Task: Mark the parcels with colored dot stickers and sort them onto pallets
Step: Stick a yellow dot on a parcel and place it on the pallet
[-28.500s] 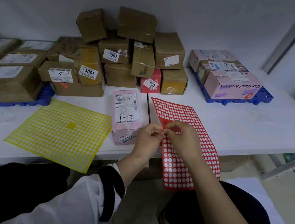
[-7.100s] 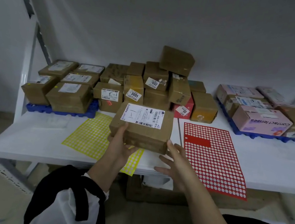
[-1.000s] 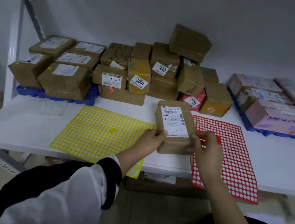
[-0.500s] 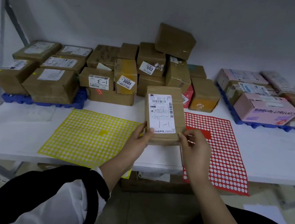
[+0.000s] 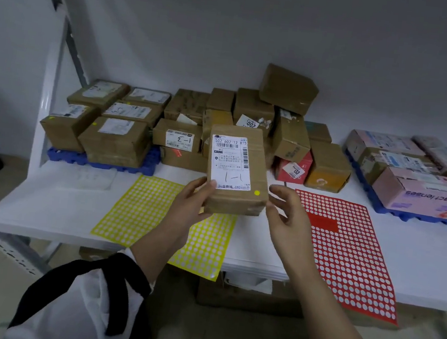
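White surface (image 5: 52, 204) against a plain grey wall. It carries brown parcels on a blue left pallet (image 5: 99, 164), pink and brown ones on a blue right pallet (image 5: 397, 214), and an unsorted heap (image 5: 288, 138) at the back between them. A yellow sticker sheet (image 5: 144, 210) and a red sticker sheet (image 5: 347, 255) lie flat at the front edge, one to each side of the working position. This is judged to keep both colours within reach.

The held parcel (image 5: 237, 176) is raised off the surface between the sheets, upright, with its label (image 5: 230, 161) marked 1-1 facing the wearer, presumably for checking. A yellow dot (image 5: 256, 192) sits on bare cardboard just beside the label's lower right corner, so marking appears complete and sorting is outstanding. Boxes on the left pallet show similar yellow dots, which makes it the likely destination.

The left hand (image 5: 190, 202) is clamped on the parcel's lower left edge, thumb on the face and fingers behind. The right hand (image 5: 287, 213) is empty, its fingers loosely curled just beside the right edge. Contact cannot be confirmed.
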